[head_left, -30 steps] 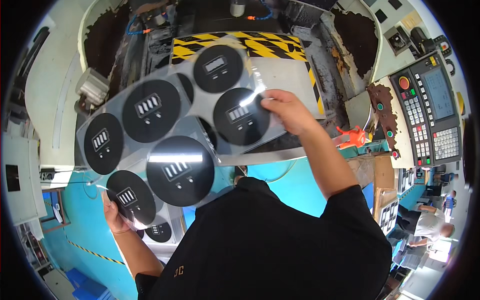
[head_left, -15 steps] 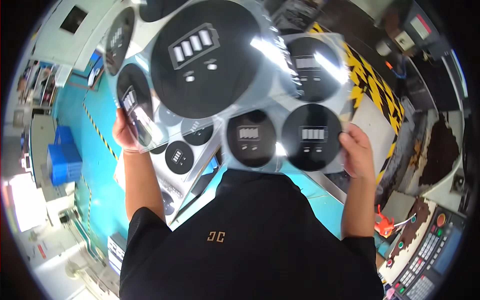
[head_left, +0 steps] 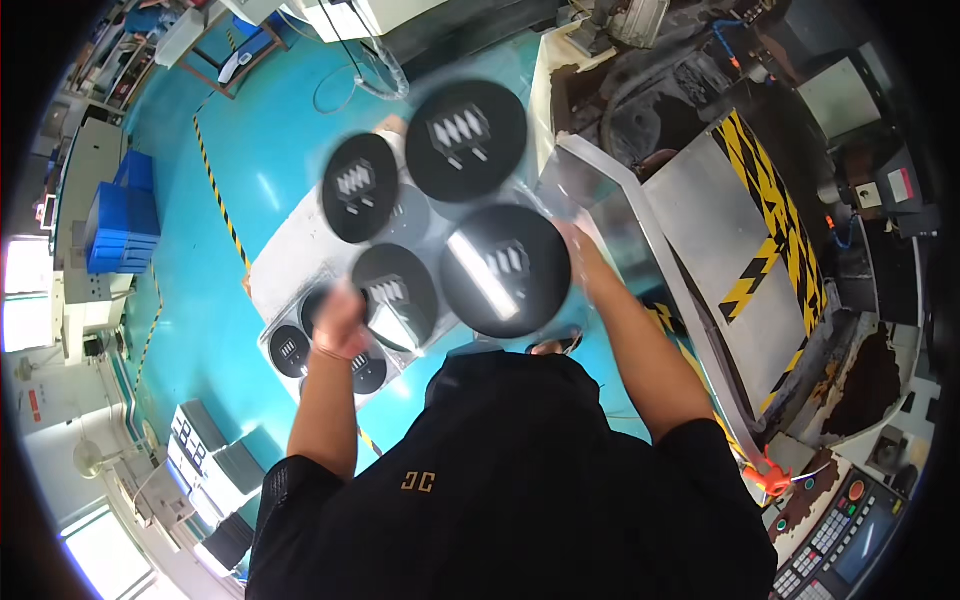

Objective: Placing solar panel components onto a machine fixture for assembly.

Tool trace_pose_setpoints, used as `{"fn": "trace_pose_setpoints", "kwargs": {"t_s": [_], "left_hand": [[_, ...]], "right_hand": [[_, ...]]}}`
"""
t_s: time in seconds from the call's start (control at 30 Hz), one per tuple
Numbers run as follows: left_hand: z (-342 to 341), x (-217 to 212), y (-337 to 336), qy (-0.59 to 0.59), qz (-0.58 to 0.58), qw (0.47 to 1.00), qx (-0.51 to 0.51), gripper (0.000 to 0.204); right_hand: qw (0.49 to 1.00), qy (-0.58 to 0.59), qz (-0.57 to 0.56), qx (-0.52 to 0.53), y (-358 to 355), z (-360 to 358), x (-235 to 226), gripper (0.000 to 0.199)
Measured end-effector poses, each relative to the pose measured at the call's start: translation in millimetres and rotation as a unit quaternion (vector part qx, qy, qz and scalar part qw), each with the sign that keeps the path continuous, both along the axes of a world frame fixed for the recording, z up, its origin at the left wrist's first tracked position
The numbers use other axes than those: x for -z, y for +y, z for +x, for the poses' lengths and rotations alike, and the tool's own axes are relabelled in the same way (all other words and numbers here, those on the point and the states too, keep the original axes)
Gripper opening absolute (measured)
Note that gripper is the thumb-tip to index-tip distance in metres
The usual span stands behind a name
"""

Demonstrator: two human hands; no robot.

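Observation:
Before me, a clear plastic sheet with several black discs (head_left: 505, 272) is smeared by motion. The discs bear pale bar-shaped symbols with two small marks. My left hand (head_left: 340, 322) is closed at the sheet's near left edge, its fingers blurred. At the right edge my right hand (head_left: 572, 238) grips it, partly covered by the glossy film. Below and to the left lies another sheet with black discs (head_left: 289, 350), on a pale flat surface (head_left: 300, 255); the held sheet hides part of it.
On the right stands a machine with a metal door (head_left: 625, 185), a striped grey panel (head_left: 700, 230) and a keyed control panel (head_left: 830, 535). An orange tool (head_left: 770, 474) sits beside it. Blue bins (head_left: 122, 225) are at the left, near a striped floor line (head_left: 215, 195).
The held sheet has moved down and away from my head, swinging left over the pale surface. Both hands have moved inward with it, and my view has turned.

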State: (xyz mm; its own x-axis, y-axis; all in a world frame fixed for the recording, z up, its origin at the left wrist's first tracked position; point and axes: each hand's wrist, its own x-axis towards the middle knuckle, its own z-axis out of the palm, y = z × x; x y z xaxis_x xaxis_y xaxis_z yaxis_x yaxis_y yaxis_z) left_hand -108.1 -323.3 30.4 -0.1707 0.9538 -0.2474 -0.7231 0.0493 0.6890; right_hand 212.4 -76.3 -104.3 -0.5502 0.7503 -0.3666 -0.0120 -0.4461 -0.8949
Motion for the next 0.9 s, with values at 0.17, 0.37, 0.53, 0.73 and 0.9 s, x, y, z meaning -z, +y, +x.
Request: {"fn": "trace_pose_setpoints", "kwargs": {"t_s": [0.17, 0.37, 0.53, 0.73, 0.9], "left_hand": [[33, 45, 16, -0.005, -0.112, 0.988, 0.108, 0.040], [74, 53, 97, 0.423, -0.078, 0.855, 0.289, 0.052], [139, 66, 130, 0.840, 0.095, 0.484, 0.225, 0.067], [172, 69, 152, 0.846, -0.015, 0.451, 0.285, 0.085], [189, 73, 150, 0.855, -0.060, 0.433, 0.279, 0.091]], "right_hand": [[0.987, 0.034, -0.153, -0.046, -52, 41, -163, 0.050], [0.965, -0.163, 0.149, 0.142, -60, 168, -228, 0.046], [0.891, -0.072, 0.130, 0.428, -56, 341, -252, 0.038], [0.803, -0.148, 0.096, 0.569, -65, 537, -185, 0.038], [0.819, -0.129, 0.017, 0.558, -55, 599, -167, 0.032]]}}
